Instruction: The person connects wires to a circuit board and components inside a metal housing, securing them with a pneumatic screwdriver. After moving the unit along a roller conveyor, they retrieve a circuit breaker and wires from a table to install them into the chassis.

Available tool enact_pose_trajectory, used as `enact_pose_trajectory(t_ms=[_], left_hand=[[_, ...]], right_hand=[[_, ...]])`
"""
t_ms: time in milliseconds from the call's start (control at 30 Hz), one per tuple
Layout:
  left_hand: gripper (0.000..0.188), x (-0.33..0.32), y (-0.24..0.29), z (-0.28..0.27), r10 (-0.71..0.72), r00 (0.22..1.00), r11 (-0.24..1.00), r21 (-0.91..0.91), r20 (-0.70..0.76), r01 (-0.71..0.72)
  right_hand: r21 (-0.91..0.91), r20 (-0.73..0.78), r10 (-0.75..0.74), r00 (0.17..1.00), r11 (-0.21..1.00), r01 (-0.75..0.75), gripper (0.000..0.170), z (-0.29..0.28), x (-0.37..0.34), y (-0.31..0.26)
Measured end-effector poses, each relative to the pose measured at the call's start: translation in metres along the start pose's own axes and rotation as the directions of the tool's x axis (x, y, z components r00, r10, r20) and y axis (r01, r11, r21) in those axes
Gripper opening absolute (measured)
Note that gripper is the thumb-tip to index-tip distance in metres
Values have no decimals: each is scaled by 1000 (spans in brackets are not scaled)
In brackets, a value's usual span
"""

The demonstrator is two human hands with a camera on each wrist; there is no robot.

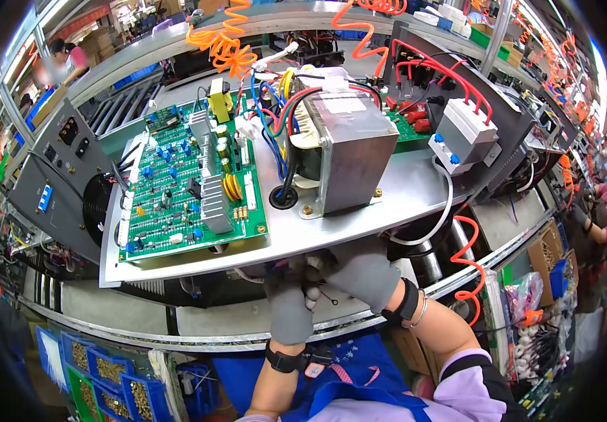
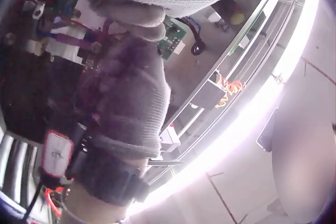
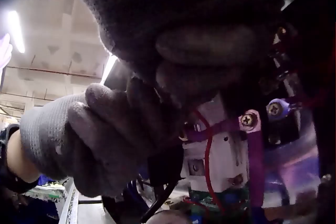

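Both gloved hands work under the front edge of a metal chassis plate [image 1: 176, 264]. My left hand [image 1: 289, 306] has curled fingers, which meet the right hand's fingers. A thin dark wire with a ring terminal [image 1: 333, 302] sticks out from between the hands. The right hand [image 1: 363, 274] reaches in from the right, its fingers partly hidden by the plate; I cannot tell what they hold. In the right wrist view, folded right fingers [image 3: 205, 48] lie close to a white terminal block [image 3: 223, 155], a red wire [image 3: 210, 158] and a purple lead with a screwed lug [image 3: 249, 121].
On the plate stand a green circuit board [image 1: 169, 190], a large transformer [image 1: 356, 151] and a grey-white breaker block [image 1: 462, 133]. An orange coiled hose [image 1: 469, 257] hangs to the right. Blue bins [image 1: 110, 369] of small parts sit at the lower left.
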State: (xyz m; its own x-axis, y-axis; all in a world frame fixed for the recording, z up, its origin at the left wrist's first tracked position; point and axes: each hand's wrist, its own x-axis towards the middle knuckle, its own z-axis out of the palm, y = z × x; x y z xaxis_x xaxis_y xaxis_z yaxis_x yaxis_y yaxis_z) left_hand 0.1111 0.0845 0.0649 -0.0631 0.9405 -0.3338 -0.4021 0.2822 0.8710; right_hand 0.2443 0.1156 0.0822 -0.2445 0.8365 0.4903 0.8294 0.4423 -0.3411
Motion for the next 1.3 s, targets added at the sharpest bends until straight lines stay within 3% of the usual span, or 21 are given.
enact_pose_trajectory(t_ms=[133,233,267,300,333,367,433,467,500,533,567,633,700,767,800,900,967,1033,1167,1200,1300], left_hand=[[20,-1,-7,6,54,997,992,-114,-63,-60],[18,3,-18,7,105,992,986,-122,-72,-113],[18,5,-19,4,101,992,988,-111,-75,-109],[18,10,-24,2,97,992,990,-98,-80,-105],[17,19,-32,6,275,953,956,-64,-129,-285],[18,19,-35,2,200,973,973,-96,-114,-211],[20,15,-24,2,52,995,984,-168,-91,-67],[23,15,-22,2,61,994,987,-143,-87,-73],[23,16,-25,0,70,995,984,-160,-75,-81],[24,18,-30,-4,77,995,982,-169,-62,-87],[24,20,-32,-7,87,995,980,-175,-46,-94],[23,23,-29,-4,40,998,977,-207,-42,-47],[22,24,-28,-4,38,998,982,-186,-45,-45],[20,17,-21,3,32,997,974,-220,-71,-47],[19,13,-19,6,31,996,969,-242,-88,-52],[11,8,-16,4,57,998,983,-177,9,-54],[11,11,-17,7,62,998,984,-163,-20,-64],[12,13,-19,4,72,997,986,-149,-36,-77],[24,17,-25,0,52,993,985,-155,-107,-68],[23,16,-26,-3,80,996,978,-193,-24,-83],[22,11,-20,2,92,995,979,-181,-48,-99]], right_hand=[[157,14,68,998,985,-69,26,-6,-6,-3],[87,26,155,988,984,-157,26,-13,-13,-17],[-25,378,342,860,933,-360,28,-31,-13,-28],[40,152,208,966,976,-216,27,-24,-39,-24],[169,41,152,987,973,-157,26,-40,-56,-32],[286,-77,103,992,955,-77,26,-60,-72,-43],[155,-288,23,957,988,23,10,-94,-120,-41],[24,90,153,984,987,-156,9,-137,-141,-31],[-16,-254,243,936,967,-255,10,-152,-160,-19],[67,-550,321,771,937,-343,10,-158,-172,5],[272,-665,479,573,870,-412,9,-161,-198,44],[484,-526,725,444,685,-545,14,-187,-216,105],[444,-147,794,590,586,-678,18,-185,-251,186],[60,154,583,798,800,-596,23,-159,-262,249],[27,420,614,669,728,-685,27,-152,-247,250],[47,652,230,723,939,-341,34,-119,-206,252],[162,602,-113,791,987,18,49,-105,-181,237],[245,619,-212,757,967,70,75,-87,-157,202],[-55,829,-25,558,990,126,108,-63,-151,128],[-124,819,106,564,992,-5,109,-65,-143,114],[-135,808,160,567,987,-87,98,-45,-149,117]])
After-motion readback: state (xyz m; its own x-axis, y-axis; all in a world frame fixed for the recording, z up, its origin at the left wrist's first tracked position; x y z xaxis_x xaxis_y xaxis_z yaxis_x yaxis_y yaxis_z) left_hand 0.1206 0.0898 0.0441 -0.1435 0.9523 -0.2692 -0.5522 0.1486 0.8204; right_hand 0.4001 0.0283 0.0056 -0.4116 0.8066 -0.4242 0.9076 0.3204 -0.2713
